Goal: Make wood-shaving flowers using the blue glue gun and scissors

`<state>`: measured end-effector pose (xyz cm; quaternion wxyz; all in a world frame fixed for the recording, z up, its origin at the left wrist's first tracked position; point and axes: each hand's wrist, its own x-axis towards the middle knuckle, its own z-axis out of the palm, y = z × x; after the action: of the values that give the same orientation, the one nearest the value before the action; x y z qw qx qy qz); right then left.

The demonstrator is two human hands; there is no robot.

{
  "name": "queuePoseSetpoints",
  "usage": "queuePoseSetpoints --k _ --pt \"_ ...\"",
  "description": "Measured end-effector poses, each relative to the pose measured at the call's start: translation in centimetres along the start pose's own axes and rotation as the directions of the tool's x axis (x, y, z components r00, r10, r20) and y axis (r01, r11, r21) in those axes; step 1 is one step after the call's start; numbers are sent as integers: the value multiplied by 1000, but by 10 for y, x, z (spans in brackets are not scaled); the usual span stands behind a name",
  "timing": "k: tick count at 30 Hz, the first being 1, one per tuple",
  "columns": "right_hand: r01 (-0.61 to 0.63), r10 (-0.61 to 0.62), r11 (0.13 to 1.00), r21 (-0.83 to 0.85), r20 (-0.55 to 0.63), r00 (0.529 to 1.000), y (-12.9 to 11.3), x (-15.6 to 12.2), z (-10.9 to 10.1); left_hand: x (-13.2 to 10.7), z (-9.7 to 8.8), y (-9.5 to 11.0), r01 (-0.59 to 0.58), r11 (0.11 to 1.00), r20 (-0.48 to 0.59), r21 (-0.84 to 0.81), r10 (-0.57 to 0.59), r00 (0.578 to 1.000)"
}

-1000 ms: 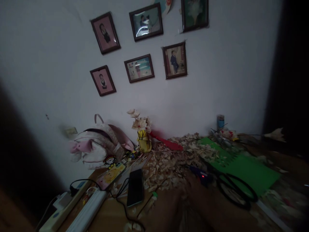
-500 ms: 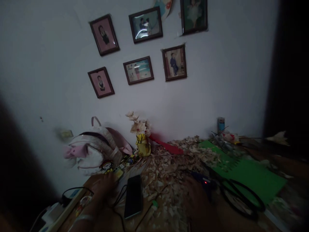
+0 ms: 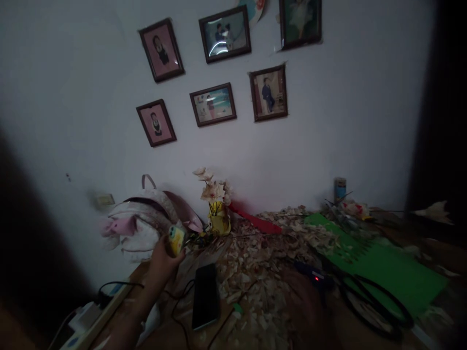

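Note:
My left hand (image 3: 165,262) is closed around a phone in a yellow patterned case (image 3: 177,240), raised upright above the table in front of the backpack. Down in the dim foreground, my right hand (image 3: 303,291) lies low over the dried petals (image 3: 255,272), beside a dark blue glue gun (image 3: 314,275) with a small red light. Darkness and blur hide the right fingers, so their grip does not show. Between the two hands a black phone (image 3: 205,296) lies flat, and a thin stem with a green piece (image 3: 237,307) is next to it.
A pale backpack (image 3: 146,218) and a yellow vase (image 3: 219,218) with petal flowers stand against the wall. Large black scissors (image 3: 375,301) lie by a green board (image 3: 386,272) on the right. A power strip (image 3: 98,316) with cables runs along the left edge.
My left hand has lifted the yellow phone off the table and tilted it upright. The right hand stays near the glue gun. The whole view has shifted slightly.

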<state>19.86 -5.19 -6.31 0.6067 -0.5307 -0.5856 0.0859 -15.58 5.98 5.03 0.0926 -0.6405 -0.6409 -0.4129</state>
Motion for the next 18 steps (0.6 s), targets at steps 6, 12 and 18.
queuePoseSetpoints --k 6,12,18 --pt "-116 94 991 68 265 960 -5 1 -13 -29 -19 81 -55 934 -85 -354 26 996" --pt "-310 263 945 98 331 906 -6 -6 -7 -44 -12 99 -70 871 -52 -486 51 997" --pt "-356 303 934 45 433 849 -19 3 -3 -36 0 61 134 631 63 -764 -134 989"
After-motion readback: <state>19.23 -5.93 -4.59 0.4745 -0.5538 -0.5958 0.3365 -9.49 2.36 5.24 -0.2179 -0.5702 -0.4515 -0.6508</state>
